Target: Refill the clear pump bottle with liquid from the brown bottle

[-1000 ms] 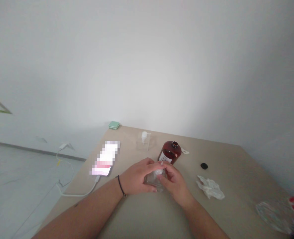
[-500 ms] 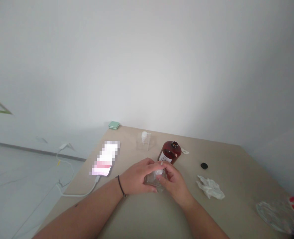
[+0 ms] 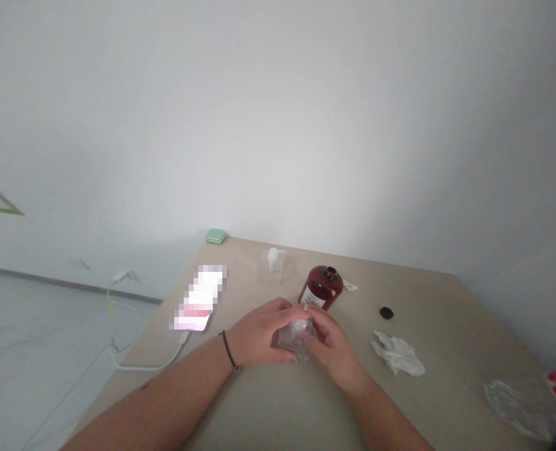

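Note:
A square clear glass bottle point(image 3: 291, 346) stands on the table between my hands, with a small white piece at its neck. My left hand point(image 3: 259, 333), with a black cord bracelet at the wrist, grips the bottle from the left. From the right, my right hand point(image 3: 330, 343) holds the bottle's upper part, and its fingers hide most of the neck. Just behind my hands stands a dark amber glass bottle point(image 3: 321, 288) with a white label and no cap. Farther back is a clear square bottle point(image 3: 272, 268) with a white pump top.
A pixelated phone point(image 3: 197, 299) lies on the beige table point(image 3: 447, 300), its white cable running off the left edge. A green case point(image 3: 215, 236) sits at the far corner. To the right lie a black cap point(image 3: 386, 313), crumpled tissue point(image 3: 397, 354) and a clear plastic bag point(image 3: 517, 401).

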The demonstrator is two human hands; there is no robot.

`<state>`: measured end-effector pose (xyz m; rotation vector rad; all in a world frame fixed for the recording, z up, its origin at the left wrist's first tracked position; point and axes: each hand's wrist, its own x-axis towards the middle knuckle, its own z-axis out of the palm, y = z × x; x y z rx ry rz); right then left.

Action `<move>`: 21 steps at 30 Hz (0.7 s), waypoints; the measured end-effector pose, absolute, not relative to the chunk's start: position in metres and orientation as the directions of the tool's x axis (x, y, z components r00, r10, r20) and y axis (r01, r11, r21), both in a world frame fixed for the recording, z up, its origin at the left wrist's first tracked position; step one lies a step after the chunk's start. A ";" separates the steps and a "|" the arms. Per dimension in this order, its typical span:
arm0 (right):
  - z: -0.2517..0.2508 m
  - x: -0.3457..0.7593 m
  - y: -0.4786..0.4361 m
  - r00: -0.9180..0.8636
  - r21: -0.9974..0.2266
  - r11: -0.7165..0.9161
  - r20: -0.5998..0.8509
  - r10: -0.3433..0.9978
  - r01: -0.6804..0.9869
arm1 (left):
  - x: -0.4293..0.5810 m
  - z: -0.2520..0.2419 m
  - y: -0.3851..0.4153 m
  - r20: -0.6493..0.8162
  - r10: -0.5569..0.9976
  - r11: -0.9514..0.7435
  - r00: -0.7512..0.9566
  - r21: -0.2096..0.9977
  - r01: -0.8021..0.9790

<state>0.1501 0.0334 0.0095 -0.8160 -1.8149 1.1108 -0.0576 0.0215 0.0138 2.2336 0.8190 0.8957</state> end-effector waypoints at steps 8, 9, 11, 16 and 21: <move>0.009 0.149 0.033 -0.401 -0.934 0.344 0.278 0.873 0.101 | -0.057 0.015 0.021 0.384 0.716 -0.632 0.583 0.711 0.309; 0.011 0.149 0.033 -0.409 -0.928 0.358 0.288 0.866 0.105 | -0.057 0.016 0.021 0.381 0.717 -0.630 0.583 0.711 0.311; 0.014 0.150 0.033 -0.446 -0.908 0.403 0.315 0.838 0.117 | -0.058 0.016 0.021 0.372 0.723 -0.625 0.582 0.711 0.322; 0.013 0.149 0.033 -0.421 -0.915 0.390 0.315 0.851 0.103 | -0.058 0.016 0.021 0.385 0.712 -0.638 0.587 0.705 0.312; 0.010 0.150 0.033 -0.424 -0.916 0.388 0.314 0.850 0.099 | -0.057 0.015 0.021 0.381 0.721 -0.628 0.579 0.712 0.313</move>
